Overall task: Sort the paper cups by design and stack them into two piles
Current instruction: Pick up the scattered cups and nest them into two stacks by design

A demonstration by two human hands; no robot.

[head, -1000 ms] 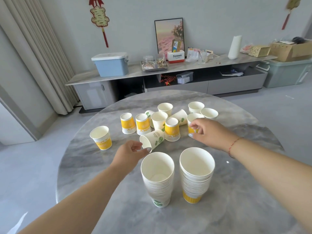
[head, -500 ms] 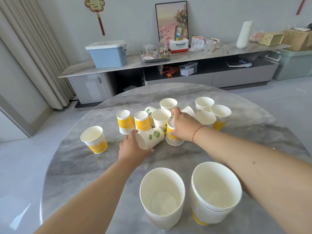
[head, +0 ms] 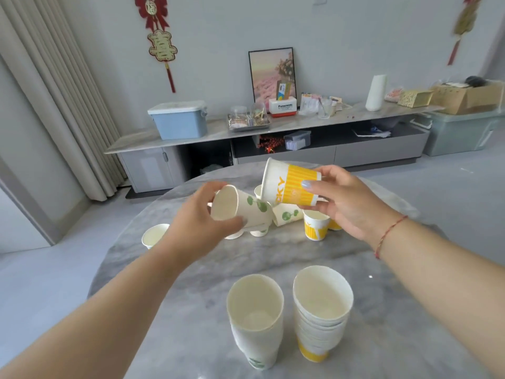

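Note:
My left hand (head: 202,225) grips a white cup with green leaves (head: 243,207), held on its side above the round marble table (head: 175,305). My right hand (head: 347,203) holds a yellow-striped cup (head: 289,183), tilted with its mouth to the left. Both cups are in the air over the loose cups. Near me stand two piles: a green-leaf stack (head: 255,321) on the left and a yellow-striped stack (head: 321,310) on the right. Loose cups behind my hands include a yellow one (head: 315,227), a lying green-leaf one (head: 287,214) and one at the left (head: 153,236).
A long low cabinet (head: 273,138) runs along the far wall, carrying a blue box (head: 179,120), a framed picture (head: 273,75), a white roll (head: 376,93) and cardboard boxes. Curtains hang at the left. Grey floor surrounds the table.
Both hands have lifted off the table, each with a cup: the left with the green-leaf cup, the right with a yellow-striped cup. The camera has tilted up.

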